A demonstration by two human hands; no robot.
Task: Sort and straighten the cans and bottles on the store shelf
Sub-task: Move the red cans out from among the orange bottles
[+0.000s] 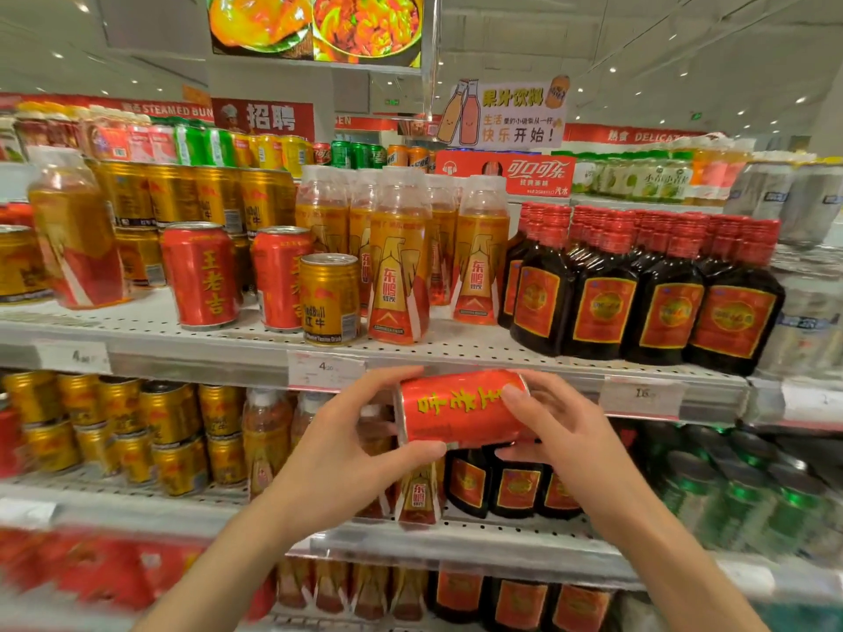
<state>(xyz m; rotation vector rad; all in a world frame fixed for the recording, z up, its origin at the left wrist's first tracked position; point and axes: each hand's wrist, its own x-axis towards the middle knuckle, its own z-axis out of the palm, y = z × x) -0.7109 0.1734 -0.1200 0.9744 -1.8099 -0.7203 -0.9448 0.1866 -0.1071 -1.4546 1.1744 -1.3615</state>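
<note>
A red can with yellow characters [460, 410] lies on its side in the air in front of the shelf edge. My left hand [346, 449] grips its left end and my right hand [561, 431] holds its right end. On the upper shelf [479, 348] stand two upright red cans [200, 275] [278, 278], a gold can [329, 299] at the front, orange bottles with clear caps [399, 285], and dark bottles with red caps [661, 303]. One orange bottle [75, 234] stands tilted at the far left.
Stacked gold cans [200, 193] fill the back left of the upper shelf. The lower shelf [456, 531] holds gold cans [137, 431], orange bottles, dark bottles [515, 488] and green-capped bottles [748, 504]. Price tags [325, 369] line the shelf edges. A drinks sign [502, 114] hangs above.
</note>
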